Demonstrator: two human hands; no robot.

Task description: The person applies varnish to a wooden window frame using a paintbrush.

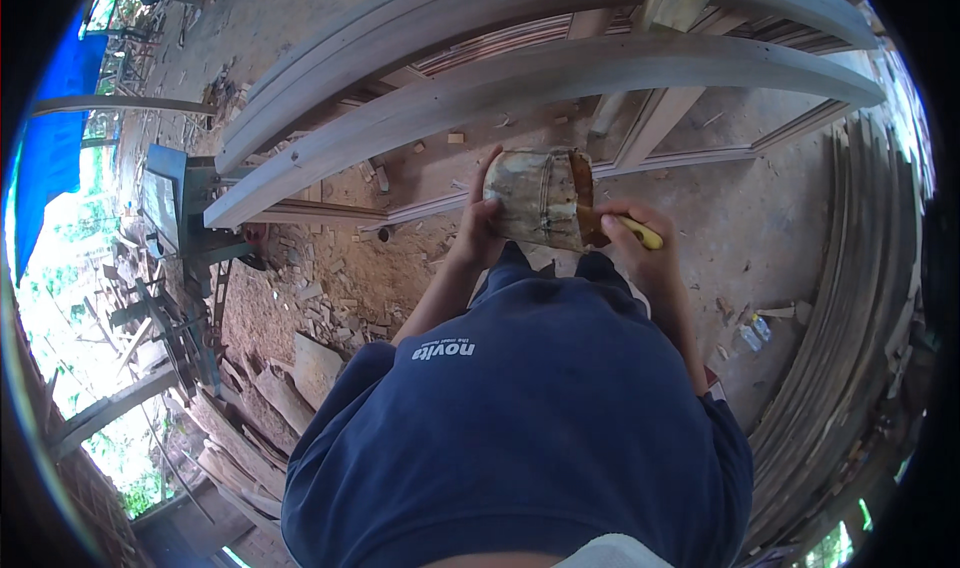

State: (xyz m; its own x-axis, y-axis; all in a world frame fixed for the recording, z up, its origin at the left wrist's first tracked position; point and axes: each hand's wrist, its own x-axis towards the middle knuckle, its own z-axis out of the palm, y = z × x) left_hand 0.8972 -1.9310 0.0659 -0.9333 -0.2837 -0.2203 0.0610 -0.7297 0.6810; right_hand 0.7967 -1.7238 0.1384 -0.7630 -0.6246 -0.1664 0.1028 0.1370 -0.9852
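Tub [528, 200], tipped mouth-rightward seemingly for access, is grasped by fingers of left hand [481, 226]; yellow-handled tool [643, 232], by right hand [656, 252].

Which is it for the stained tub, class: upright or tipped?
Tipped: the tub is sideways in the left hand, its open mouth facing right, toward the right hand, which holds a yellow-handled tool.

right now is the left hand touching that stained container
Touching. The head view shows it plainly: the left hand grips the stained container at its left end, with the thumb lying against its surface.
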